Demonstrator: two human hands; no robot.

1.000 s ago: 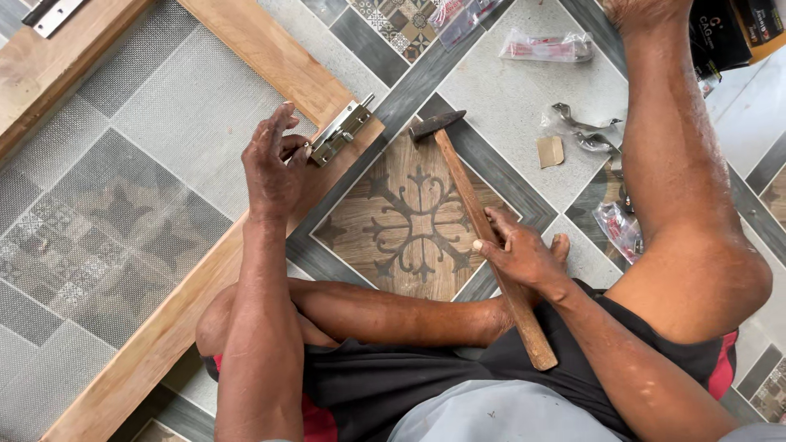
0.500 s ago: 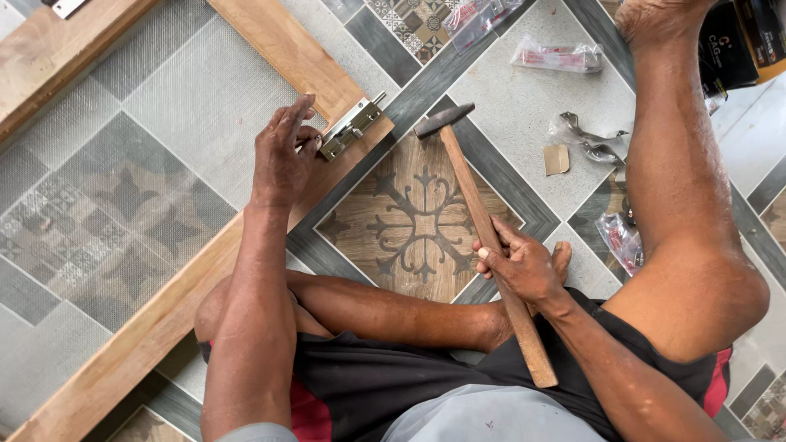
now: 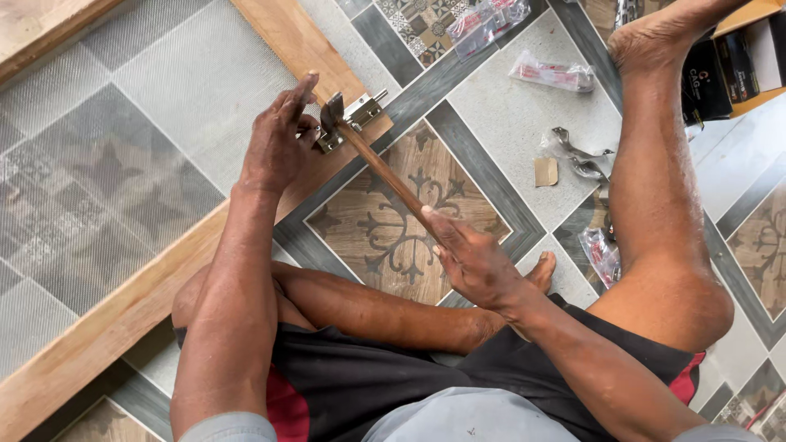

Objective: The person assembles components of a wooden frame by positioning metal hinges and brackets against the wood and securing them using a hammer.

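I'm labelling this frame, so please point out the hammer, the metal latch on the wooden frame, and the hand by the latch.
hammer (image 3: 385, 173): head view, on the wooden handle.
metal latch (image 3: 364, 108): head view, on its plate.
left hand (image 3: 278, 147): head view, on the back of the hand.

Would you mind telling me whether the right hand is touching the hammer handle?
Touching. The head view shows the right hand wrapped around the hammer handle, the fingers closed on the wood with no gap.

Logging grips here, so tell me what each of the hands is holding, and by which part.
Right hand grips the hammer by its wooden handle. Left hand steadies the metal latch on the wooden frame with its fingertips.
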